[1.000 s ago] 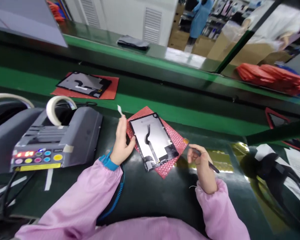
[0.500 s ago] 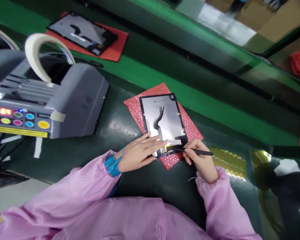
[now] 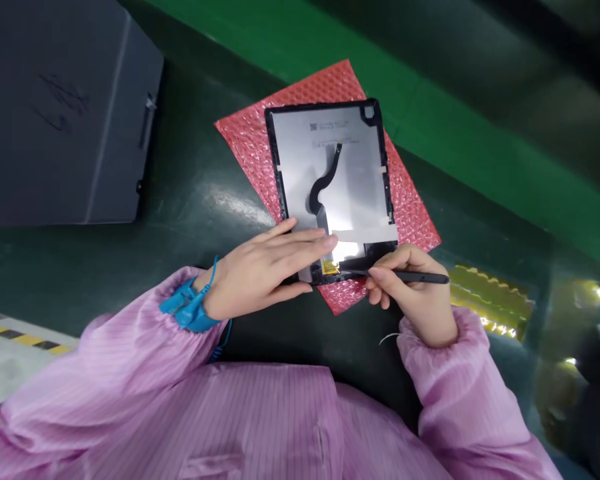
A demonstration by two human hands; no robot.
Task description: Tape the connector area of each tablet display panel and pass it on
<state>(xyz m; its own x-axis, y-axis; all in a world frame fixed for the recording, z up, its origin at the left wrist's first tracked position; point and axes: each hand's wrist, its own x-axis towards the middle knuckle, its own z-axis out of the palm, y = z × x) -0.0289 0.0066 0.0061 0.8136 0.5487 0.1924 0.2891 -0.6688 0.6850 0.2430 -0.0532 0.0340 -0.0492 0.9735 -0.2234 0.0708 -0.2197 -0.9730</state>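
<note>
Two hands: left hand (image 3: pixel 265 270) flat, fingers spread, on grey black-framed tablet panel (image 3: pixel 353 180); right hand (image 3: pixel 420 300) pinches thin black stylus (image 3: pixel 415 275)
Panel: lies on red bubble-wrap sheet (image 3: pixel 250 140)
Progress: stylus tip at small yellow connector (image 3: pixel 330 268), work there seemingly unfinished

Our left hand (image 3: pixel 267 267) lies flat on the display panel (image 3: pixel 333 180) atop the red bubble wrap (image 3: pixel 253 143); our right hand (image 3: pixel 413 293) pinches a black stylus (image 3: pixel 405 275) against its lower edge.
</note>
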